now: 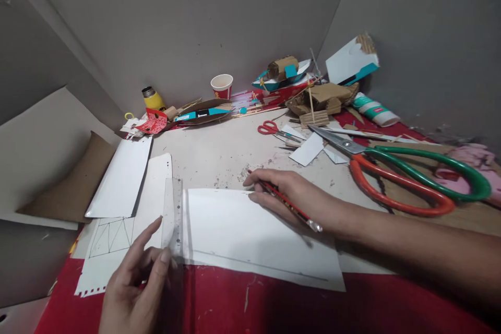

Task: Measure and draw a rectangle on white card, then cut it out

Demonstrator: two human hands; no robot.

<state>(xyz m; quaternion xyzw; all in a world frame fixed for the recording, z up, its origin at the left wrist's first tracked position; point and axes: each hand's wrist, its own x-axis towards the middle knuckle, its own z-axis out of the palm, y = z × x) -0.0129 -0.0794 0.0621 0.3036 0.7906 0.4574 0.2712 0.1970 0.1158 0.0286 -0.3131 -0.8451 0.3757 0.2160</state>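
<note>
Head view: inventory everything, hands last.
paper sheet: 1, white, front centre
ruler: 1, clear, left of centre
pencil: 1, red, black, centre
drawing sheet: 1, white, left
card: 1, white, left
large scissors: 1, red, green, right
small scissors: 1, red handles, centre
cup: 1, red, white, back
bottle: 1, yellow, back left
model boat: 1, teal, white, brown, back
tube: 1, green, white, right
paper scraps: several, white, right of centre
cardboard pieces: several, brown, white, back and sides
bundle: 1, pink, right edge
clutter: uncountable, mixed colours, back
table: 1, pale, red, underneath
left hand: 1, left, by ruler
right hand: 1, centre, holding pencil
</note>
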